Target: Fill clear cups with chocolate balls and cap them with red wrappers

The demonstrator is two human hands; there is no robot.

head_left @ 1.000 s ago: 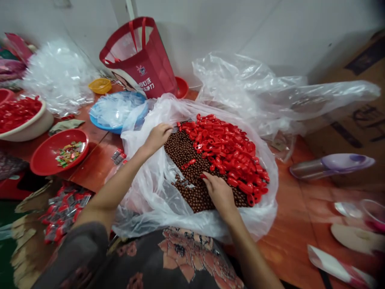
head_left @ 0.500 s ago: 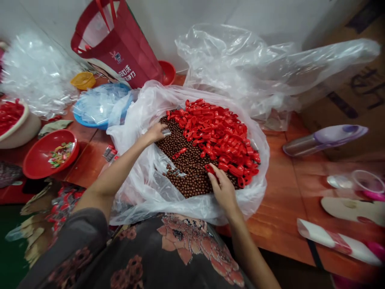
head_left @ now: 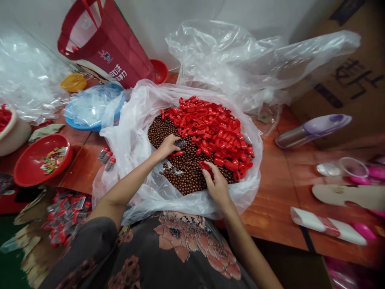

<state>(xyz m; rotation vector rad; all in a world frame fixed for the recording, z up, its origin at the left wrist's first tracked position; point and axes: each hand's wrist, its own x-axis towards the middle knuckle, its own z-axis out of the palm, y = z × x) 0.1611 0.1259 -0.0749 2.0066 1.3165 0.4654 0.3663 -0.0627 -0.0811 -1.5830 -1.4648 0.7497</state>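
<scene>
A big clear plastic bag [head_left: 132,132] lies open on the table before me, filled with small brown beads [head_left: 192,172] and a heap of red plastic pieces [head_left: 210,128]. My left hand [head_left: 168,145] rests on the beads in the middle of the bag, its fingers curled around a small clear packet. My right hand [head_left: 215,182] lies on the beads near the bag's front edge. Its fingertips pinch a red piece at the heap's near border.
A red bowl [head_left: 22,168] with mixed bits and a blue dish [head_left: 80,120] of clear bags stand at left. A red tote bag [head_left: 105,44] stands behind. A purple-lidded bottle [head_left: 313,130], a cardboard box [head_left: 345,80] and a crumpled plastic sheet [head_left: 240,60] are at right.
My left hand has moved from the bag's far left rim down to the middle of the beads. My right hand shifted slightly toward the red pieces. The view tilted downward.
</scene>
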